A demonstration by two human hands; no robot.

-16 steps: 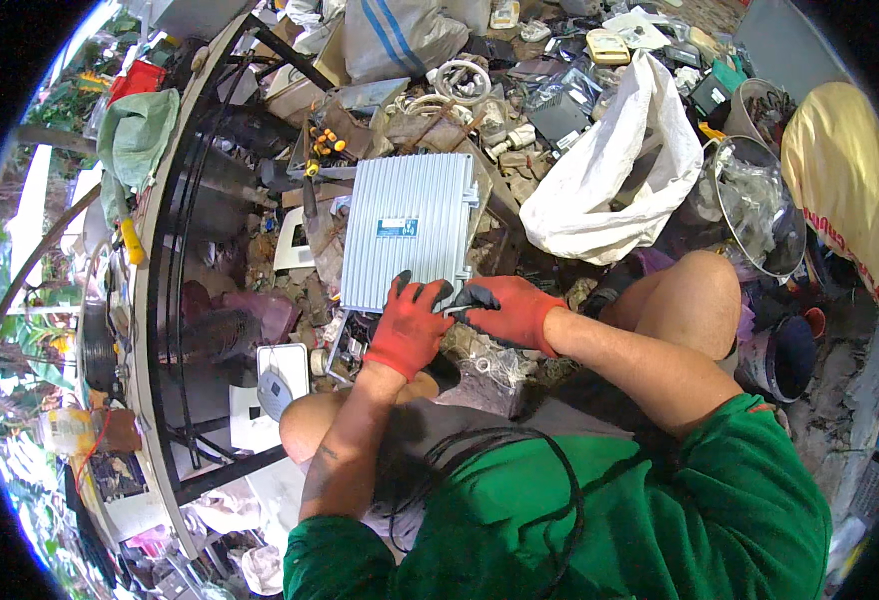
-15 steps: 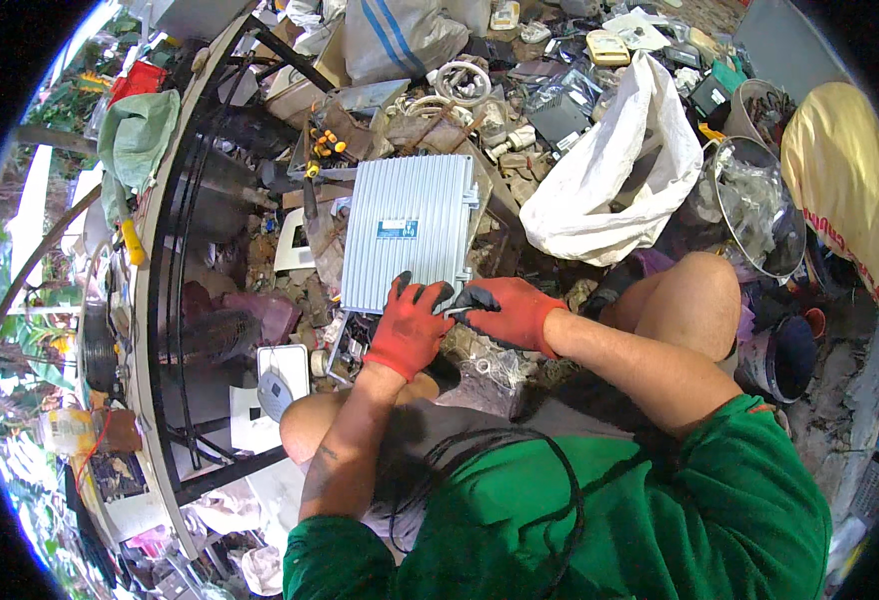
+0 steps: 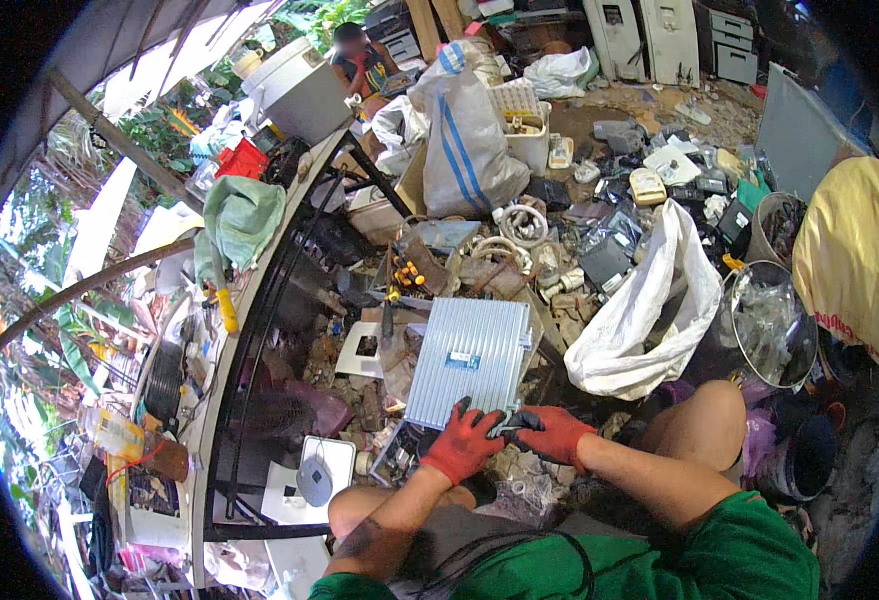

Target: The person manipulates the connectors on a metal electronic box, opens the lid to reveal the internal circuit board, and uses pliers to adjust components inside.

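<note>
A light grey metal case (image 3: 490, 333) with a ribbed lid and a small blue-and-white label stands before me, tilted. My left hand (image 3: 462, 446), in a red glove with black fingertips, grips its near edge close to the right corner. At that same corner my right hand (image 3: 554, 438), gloved alike, has its fingers closed in a pinch. Whatever lies between those fingertips is too small and covered to name. The two hands nearly touch.
An open white sack (image 3: 585, 365) lies to the right, beside a wire-rimmed bin (image 3: 810, 350) of clear plastic. Left is a black-framed table (image 3: 250, 350). Orange-and-black-handled tools (image 3: 408, 272) rest beyond the case amid scrap. A person (image 3: 360, 65) is at the far left.
The view has tipped up, bringing the far yard and another person into sight. Both hands stay at the case's near right corner, with little visible shift against it.
</note>
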